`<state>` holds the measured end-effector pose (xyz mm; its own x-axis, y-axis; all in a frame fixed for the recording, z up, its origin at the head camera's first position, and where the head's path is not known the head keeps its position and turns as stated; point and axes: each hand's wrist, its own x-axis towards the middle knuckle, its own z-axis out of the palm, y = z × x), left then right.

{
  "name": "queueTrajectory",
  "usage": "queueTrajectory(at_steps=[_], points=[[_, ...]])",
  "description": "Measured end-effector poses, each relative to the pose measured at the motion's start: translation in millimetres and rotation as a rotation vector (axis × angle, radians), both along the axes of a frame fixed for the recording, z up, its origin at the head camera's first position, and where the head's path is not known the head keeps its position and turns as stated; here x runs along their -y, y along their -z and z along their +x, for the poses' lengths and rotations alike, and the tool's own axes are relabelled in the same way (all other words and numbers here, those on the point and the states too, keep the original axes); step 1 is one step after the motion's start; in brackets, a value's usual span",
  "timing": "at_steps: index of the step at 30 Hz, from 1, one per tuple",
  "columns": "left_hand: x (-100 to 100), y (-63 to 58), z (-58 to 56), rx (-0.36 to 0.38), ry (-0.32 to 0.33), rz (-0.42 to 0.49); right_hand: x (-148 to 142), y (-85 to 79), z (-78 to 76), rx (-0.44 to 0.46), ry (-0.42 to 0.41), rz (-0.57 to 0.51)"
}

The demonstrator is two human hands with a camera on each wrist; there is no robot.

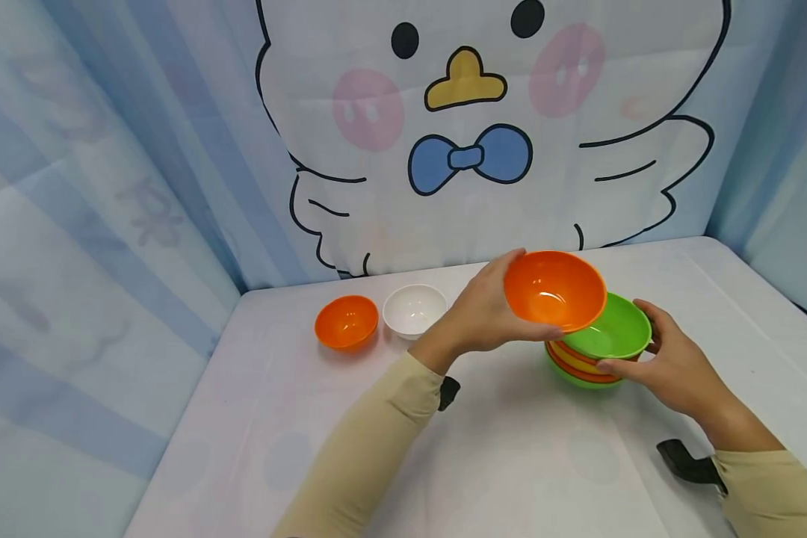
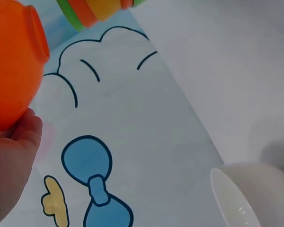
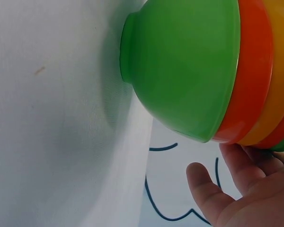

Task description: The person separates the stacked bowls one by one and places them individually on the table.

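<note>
My left hand [image 1: 486, 312] grips an orange bowl [image 1: 553, 290] by its side, the bowl tilted so its inside faces the head camera. Just right of and below it stands a stack of nested bowls. A green bowl [image 1: 616, 329] is on top, with orange and yellow bowls under it and another green bowl [image 3: 184, 66] at the bottom. My right hand [image 1: 679, 368] holds the upper part of this stack, thumb on the near side and fingers on the far right. In the left wrist view the held orange bowl [image 2: 14, 61] hides most of the fingers.
A second orange bowl [image 1: 347, 323] and a white bowl [image 1: 414, 311] stand side by side at the back left of the white-covered table [image 1: 255, 418]. Behind the table hangs a printed curtain [image 1: 471, 217] with a cartoon figure; more curtain closes both sides.
</note>
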<state>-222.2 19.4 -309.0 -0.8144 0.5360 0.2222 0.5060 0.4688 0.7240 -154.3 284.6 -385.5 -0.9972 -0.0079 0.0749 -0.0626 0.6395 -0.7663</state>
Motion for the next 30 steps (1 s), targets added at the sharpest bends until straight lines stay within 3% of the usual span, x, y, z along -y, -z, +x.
queueTrajectory(at_steps=[12, 21, 30], points=[[40, 8.2, 7.1, -0.015, -0.050, -0.031, 0, 0.3, -0.5, -0.005, 0.008, -0.008], [75, 16.9, 14.2, 0.004, -0.158, -0.090, 1, 0.7, 0.2, -0.013, 0.000, -0.018], [110, 28.4, 20.0, 0.054, -0.200, -0.028, 0, 1.5, -0.3, -0.011, -0.002, -0.028]])
